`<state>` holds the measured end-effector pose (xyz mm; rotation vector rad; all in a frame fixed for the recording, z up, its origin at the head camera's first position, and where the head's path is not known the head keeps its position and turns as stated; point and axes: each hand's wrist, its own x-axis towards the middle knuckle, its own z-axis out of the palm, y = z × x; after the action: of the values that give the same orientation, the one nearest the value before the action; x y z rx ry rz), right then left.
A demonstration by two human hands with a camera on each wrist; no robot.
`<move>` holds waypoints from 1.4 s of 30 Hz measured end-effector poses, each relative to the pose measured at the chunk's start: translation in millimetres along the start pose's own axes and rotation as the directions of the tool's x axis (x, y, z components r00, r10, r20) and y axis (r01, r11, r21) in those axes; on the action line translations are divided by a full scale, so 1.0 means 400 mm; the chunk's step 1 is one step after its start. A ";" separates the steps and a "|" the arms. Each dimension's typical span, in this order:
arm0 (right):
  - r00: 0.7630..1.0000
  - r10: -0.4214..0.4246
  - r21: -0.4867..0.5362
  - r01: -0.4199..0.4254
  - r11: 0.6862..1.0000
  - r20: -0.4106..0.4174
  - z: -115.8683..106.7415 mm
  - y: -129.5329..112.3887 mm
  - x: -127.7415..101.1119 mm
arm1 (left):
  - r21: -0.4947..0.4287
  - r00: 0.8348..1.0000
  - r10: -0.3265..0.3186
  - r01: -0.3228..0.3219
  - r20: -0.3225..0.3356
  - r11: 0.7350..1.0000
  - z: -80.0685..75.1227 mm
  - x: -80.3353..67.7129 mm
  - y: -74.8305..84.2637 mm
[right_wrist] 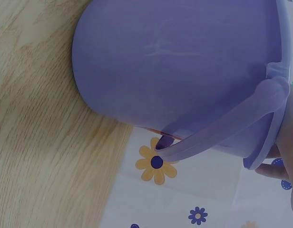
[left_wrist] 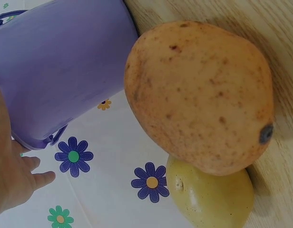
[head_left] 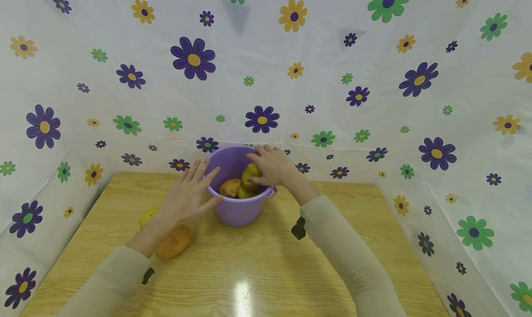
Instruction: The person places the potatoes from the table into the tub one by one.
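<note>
A purple bucket stands at the back of the table with fruit inside. In the head view my right hand reaches over its right rim and holds a yellow-green fruit between thumb and fingers. Beside it in the bucket lies an orange-brown fruit. My left hand is at the left rim, its fingers straight and spread, holding nothing. Under the left forearm lie a spotted orange-brown fruit and a smooth yellow one. The right fingertips are hidden by the bucket in the right wrist view.
The bucket's handle hangs down on its outer side. A wooden table carries everything. White cloth with printed flowers hangs behind the table and along both sides.
</note>
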<state>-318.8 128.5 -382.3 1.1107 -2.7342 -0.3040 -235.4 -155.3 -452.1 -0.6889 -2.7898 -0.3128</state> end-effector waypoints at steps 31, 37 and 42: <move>0.986 0.043 0.165 -0.016 0.986 -0.164 0.001 0.004 -0.089 | -0.002 1.000 0.001 -0.001 -0.007 1.000 -0.001 0.000 0.000; 0.985 0.025 0.141 -0.001 0.990 -0.168 0.003 -0.007 -0.112 | -0.001 1.000 -0.002 0.002 -0.006 1.000 0.000 0.000 0.001; 0.986 0.006 0.115 0.013 0.993 -0.168 0.006 -0.017 -0.134 | 0.001 1.000 -0.002 0.002 -0.005 1.000 0.000 -0.001 0.001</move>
<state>-276.9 161.8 -391.0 1.1145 -2.6283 -0.0493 -234.9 -155.1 -452.2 -0.6836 -2.7859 -0.3137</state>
